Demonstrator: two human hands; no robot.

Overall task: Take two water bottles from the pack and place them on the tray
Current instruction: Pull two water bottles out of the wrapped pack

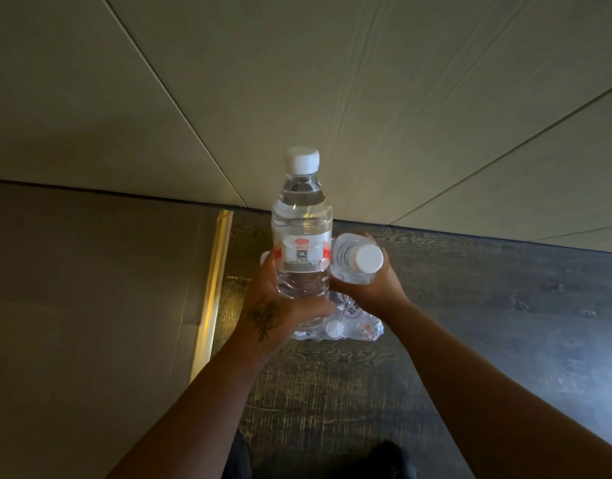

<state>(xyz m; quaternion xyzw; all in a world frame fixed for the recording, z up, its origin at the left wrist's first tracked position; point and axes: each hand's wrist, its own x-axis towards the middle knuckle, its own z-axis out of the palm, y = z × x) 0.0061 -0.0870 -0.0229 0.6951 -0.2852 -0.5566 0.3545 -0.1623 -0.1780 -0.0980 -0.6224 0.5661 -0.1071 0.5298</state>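
Two water bottles (301, 233) lifted clear of the pack (346, 323) on the floor (470, 323), left hand (273, 312) and right hand (377, 281) fingers clamped round one each, ready for carrying; tray unseen.

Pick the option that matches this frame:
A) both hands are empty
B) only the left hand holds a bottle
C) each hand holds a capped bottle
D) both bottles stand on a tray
C: the left hand grips one water bottle, the right hand another bottle, both capped, above the pack.
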